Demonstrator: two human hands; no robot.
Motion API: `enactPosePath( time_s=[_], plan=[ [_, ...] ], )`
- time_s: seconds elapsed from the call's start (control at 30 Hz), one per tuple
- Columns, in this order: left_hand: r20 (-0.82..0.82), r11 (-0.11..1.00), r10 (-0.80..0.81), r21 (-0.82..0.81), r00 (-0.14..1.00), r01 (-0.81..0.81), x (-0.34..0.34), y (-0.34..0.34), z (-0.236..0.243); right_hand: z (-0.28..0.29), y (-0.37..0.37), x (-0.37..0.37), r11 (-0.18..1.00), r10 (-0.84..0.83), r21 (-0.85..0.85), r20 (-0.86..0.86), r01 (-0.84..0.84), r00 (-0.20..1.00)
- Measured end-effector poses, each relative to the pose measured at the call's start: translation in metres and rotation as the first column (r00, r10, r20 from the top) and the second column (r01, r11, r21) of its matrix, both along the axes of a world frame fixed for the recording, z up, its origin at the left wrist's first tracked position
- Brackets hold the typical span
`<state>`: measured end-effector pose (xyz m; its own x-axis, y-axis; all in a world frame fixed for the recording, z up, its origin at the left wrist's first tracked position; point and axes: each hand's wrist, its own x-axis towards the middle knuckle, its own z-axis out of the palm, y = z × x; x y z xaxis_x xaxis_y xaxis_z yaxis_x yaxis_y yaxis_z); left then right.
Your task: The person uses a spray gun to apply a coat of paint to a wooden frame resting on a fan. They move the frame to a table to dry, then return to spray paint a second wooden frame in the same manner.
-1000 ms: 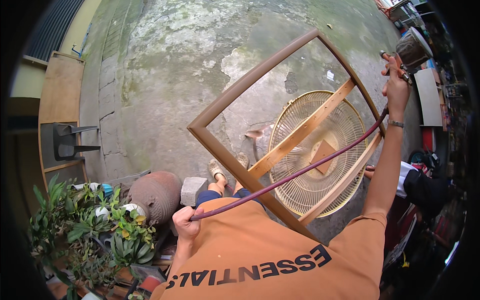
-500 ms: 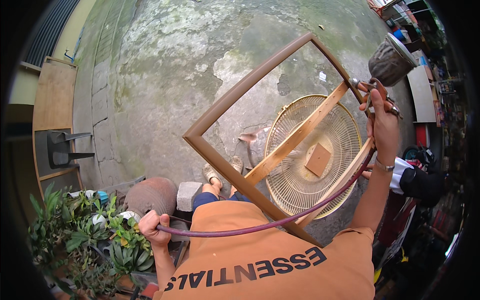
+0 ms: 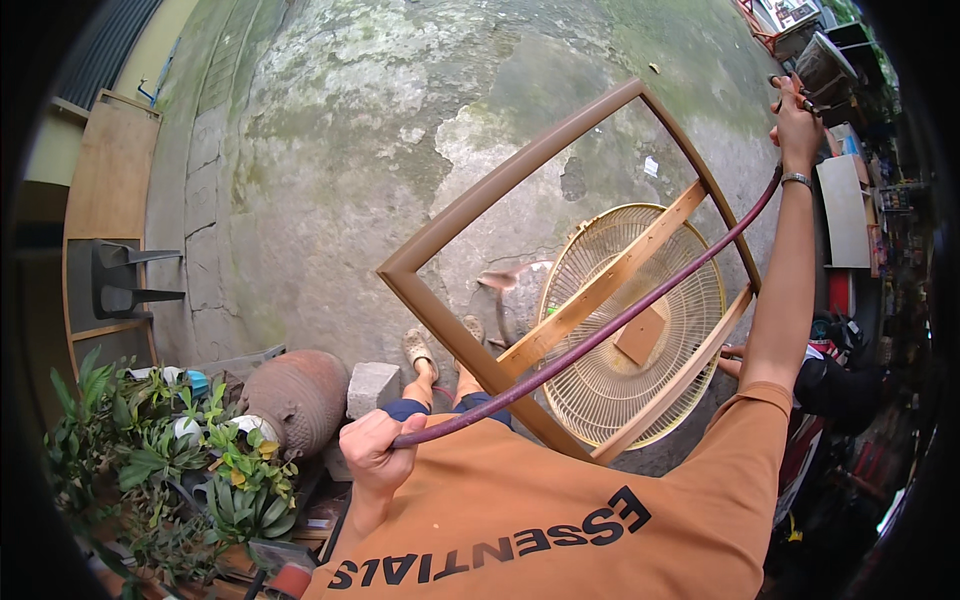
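My right hand (image 3: 797, 128), arm stretched out to the far right, is closed round a spray gun (image 3: 792, 92) with a large metal cup (image 3: 826, 66). From there a purple hose (image 3: 610, 342) runs across to my left hand (image 3: 372, 450), whose fingers are wrapped round it in front of my body. Below the hose a brown moulded frame (image 3: 520, 178) rests tilted on wooden slats (image 3: 610, 280). Under the slats stands a round cream wire fan guard (image 3: 640, 390) with a small brown board (image 3: 640, 336) at its middle. The gun is beyond the frame's right corner, apart from it.
Rough, stained concrete (image 3: 330, 180) spreads ahead. Potted plants (image 3: 180, 460), a clay jar (image 3: 297, 400) and a concrete block (image 3: 373, 389) stand at the near left. A dark plastic chair (image 3: 115, 278) is by the left wall. Another person's hand (image 3: 732, 360) shows near the guard's right side.
My right hand has carried the spray gun away from the frame, farther out to the right. My left hand has shifted right, and the hose now crosses above the frame and slats.
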<state>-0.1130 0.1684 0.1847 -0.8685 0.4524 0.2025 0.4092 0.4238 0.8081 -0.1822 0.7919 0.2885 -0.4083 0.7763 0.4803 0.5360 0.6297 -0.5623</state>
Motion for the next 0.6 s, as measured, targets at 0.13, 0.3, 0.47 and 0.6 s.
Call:
enactPosePath(
  time_s=[0.13,0.3,0.47,0.6],
  plan=[
    [0.037,0.997,0.08,0.011,0.996,-0.081,-0.011,-0.029,-0.012,0.003,-0.029,-0.006,0.985,0.111,-0.147,0.143,-0.09,0.984],
    [0.024,0.985,0.17,0.005,0.985,-0.17,-0.029,-0.066,-0.02,0.015,-0.102,0.009,0.932,0.284,-0.279,0.156,-0.233,0.946],
    [0.013,0.983,0.184,0.016,0.983,-0.184,-0.045,-0.102,-0.026,0.035,-0.184,0.03,0.893,0.317,-0.364,0.09,-0.265,0.944],
    [-0.046,0.981,0.188,0.051,0.981,-0.185,-0.059,-0.134,-0.03,0.046,-0.249,0.047,0.864,0.327,-0.434,0.098,-0.256,0.94]
  ],
)
